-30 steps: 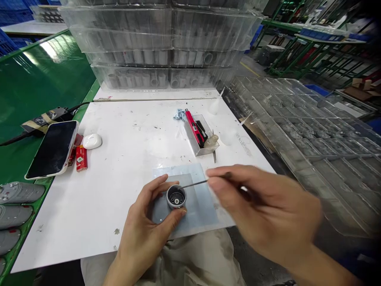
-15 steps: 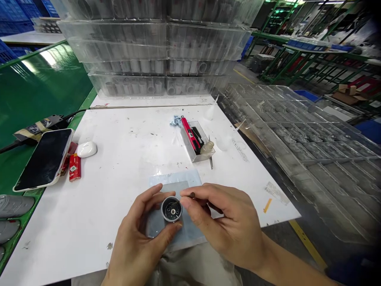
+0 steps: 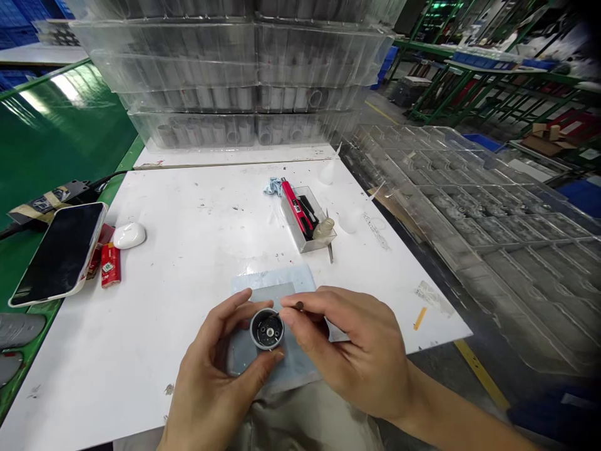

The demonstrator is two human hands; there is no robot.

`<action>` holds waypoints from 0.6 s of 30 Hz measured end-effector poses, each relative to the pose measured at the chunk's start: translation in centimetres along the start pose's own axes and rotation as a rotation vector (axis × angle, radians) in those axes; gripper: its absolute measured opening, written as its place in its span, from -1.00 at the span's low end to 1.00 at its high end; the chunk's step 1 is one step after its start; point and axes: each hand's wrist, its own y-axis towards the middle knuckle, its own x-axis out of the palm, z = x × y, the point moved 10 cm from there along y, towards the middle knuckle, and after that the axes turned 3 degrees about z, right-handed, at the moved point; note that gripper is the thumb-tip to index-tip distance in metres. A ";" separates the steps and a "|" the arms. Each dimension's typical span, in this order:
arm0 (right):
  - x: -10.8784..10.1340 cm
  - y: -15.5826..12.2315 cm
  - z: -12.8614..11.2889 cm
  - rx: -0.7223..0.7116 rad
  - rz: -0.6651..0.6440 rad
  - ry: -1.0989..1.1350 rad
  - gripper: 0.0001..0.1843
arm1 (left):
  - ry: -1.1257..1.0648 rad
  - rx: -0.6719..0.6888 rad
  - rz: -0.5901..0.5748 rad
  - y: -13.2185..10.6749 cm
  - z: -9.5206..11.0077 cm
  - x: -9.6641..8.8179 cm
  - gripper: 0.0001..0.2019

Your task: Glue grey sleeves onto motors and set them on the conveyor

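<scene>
Fingers: you're pinching the round grey cap [image 3: 267, 329] in your left hand [image 3: 211, 373], and a thin pick [image 3: 291, 306] between thumb and forefinger of your right hand [image 3: 352, 354].
Place: you're holding the cap over a pale blue sheet [image 3: 275, 280], near the close edge of the white table [image 3: 141, 351].

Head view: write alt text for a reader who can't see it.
The left hand holds a round grey part open side up, and the right hand holds a thin pick at its rim, above a plastic sheet on a white table.
</scene>
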 end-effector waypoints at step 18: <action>-9.0 5.5 6.0 0.022 0.367 -0.510 -0.84 | 0.165 0.134 -0.118 -0.7 0.3 0.9 -0.47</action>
